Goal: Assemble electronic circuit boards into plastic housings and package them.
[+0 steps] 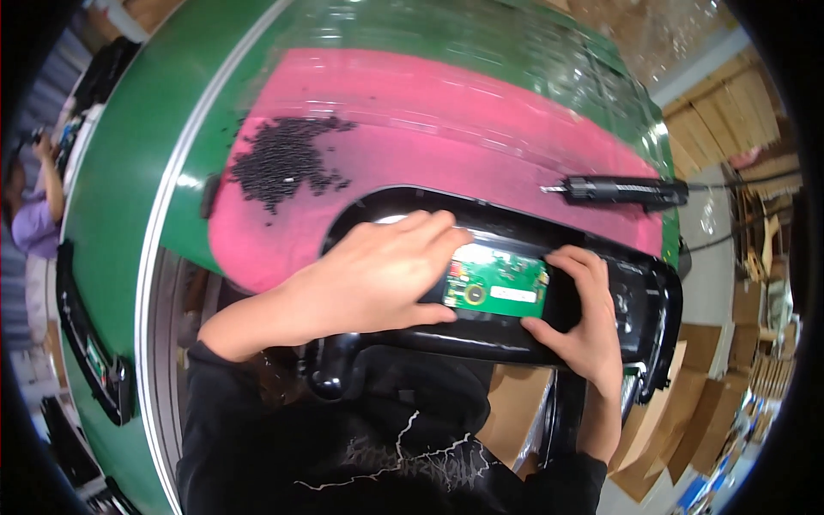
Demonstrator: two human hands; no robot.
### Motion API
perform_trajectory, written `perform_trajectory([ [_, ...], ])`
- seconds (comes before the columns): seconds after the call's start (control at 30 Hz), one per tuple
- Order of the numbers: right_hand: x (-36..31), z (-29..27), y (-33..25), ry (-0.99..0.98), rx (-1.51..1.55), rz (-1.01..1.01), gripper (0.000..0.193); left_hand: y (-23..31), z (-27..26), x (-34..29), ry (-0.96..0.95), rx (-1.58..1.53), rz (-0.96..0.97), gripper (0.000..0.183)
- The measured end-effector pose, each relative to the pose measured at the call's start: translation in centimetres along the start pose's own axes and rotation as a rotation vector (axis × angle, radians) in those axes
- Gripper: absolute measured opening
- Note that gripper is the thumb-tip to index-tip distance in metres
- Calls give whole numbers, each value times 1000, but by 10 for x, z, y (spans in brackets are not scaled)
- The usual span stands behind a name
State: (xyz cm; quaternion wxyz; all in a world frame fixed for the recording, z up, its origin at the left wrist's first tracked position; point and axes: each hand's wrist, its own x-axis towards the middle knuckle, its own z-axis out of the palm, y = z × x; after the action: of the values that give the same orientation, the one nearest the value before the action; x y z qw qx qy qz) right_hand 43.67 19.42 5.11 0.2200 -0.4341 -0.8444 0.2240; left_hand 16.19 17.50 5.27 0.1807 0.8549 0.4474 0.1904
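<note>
A green circuit board [506, 281] is held over the hollow of a glossy black plastic housing [481, 336]; whether it is fully seated cannot be told. By the left hand [386, 270], the board's left end is pinched, the fingers at its 11 o'clock corner and the thumb at 7. By the right hand [588, 305], its right end is gripped, the fingers at 1 o'clock and the thumb at 5. On both hands, fingers and thumb are parted by about the board's depth. The housing's left part is hidden by the left hand. The housing is partly underlain by a pink mat [412, 154], spread on the green surface [184, 227]. From the board, black screws [283, 159] are heaped at 10 o'clock, a black electric screwdriver [622, 190] is laid at 2, and clear plastic sheeting [532, 107] is draped at 12.
</note>
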Motion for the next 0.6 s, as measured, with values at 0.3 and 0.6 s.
perform_trajectory([
  [0.3,-9,-34,16,323,41,178,66,-30,-37,-34,605,218,-111,22],
  [0.6,37,-96,126,633,732,565,49,-81,-21,-49,380,389,-174,23],
])
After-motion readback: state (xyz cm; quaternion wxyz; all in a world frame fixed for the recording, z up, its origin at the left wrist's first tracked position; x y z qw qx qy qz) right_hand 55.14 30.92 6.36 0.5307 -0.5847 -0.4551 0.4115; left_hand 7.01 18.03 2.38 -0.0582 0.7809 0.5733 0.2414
